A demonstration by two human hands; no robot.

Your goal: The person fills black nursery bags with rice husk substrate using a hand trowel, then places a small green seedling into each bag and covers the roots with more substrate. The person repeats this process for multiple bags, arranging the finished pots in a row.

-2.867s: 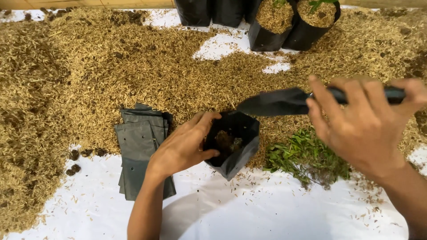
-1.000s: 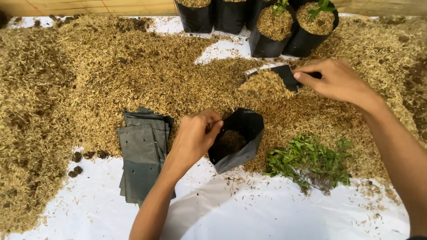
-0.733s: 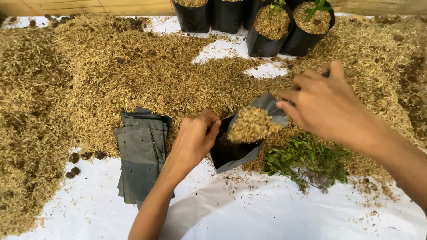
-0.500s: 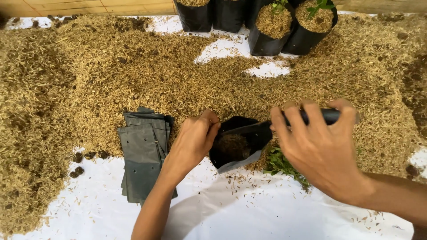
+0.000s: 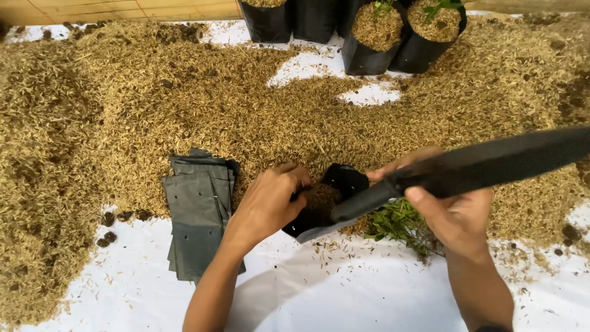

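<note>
— Soft black plastic grow bag [image 5: 344,184], half full of husk, sits just beyond the left hand [image 5: 267,206], whose fingers pinch its floppy rim open.

— Light and limp, I'd judge; grip the rim, not the wall. And the right hand [image 5: 458,212]?

— Wrist cocked, fist closed around a black trowel [image 5: 455,172], blade tipped into the mouth.
</note>
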